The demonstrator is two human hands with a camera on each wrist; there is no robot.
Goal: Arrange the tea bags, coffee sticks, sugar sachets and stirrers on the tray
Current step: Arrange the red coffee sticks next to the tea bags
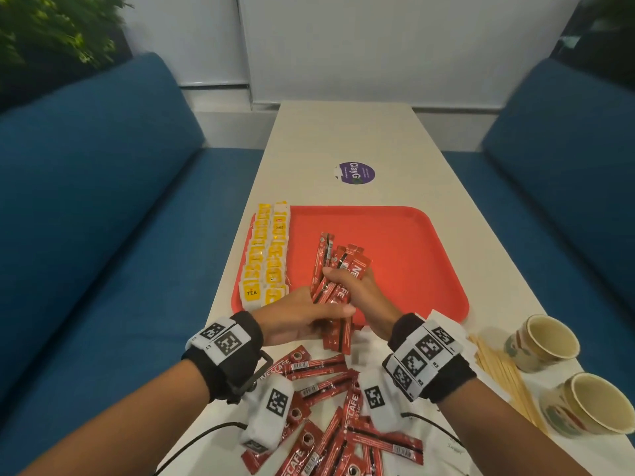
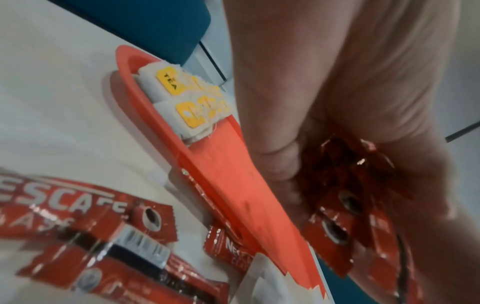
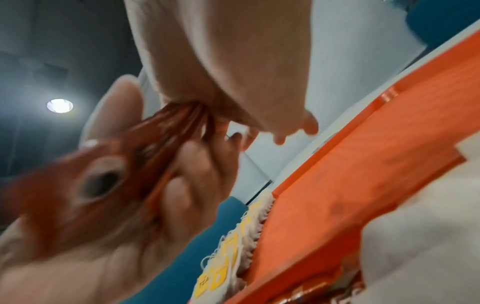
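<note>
Both hands hold one bundle of red coffee sticks (image 1: 338,266) above the near part of the red tray (image 1: 405,235). My left hand (image 1: 305,314) grips the bundle's lower end, thumb across it. The right hand (image 1: 355,285) is wrapped round its middle. In the left wrist view the stick ends (image 2: 350,201) show under my palm. The right wrist view is blurred, with the sticks (image 3: 171,123) pinched between both hands. Yellow tea bags (image 1: 266,259) lie in two rows along the tray's left edge. More coffee sticks (image 1: 326,407) lie loose on the table near me.
Wooden stirrers (image 1: 505,372) lie at the right of the white table (image 1: 343,132), beside two paper cups (image 1: 543,341) (image 1: 591,403). White sachets (image 1: 367,341) lie under my right wrist at the tray's near edge. Blue sofas (image 1: 103,201) flank the table.
</note>
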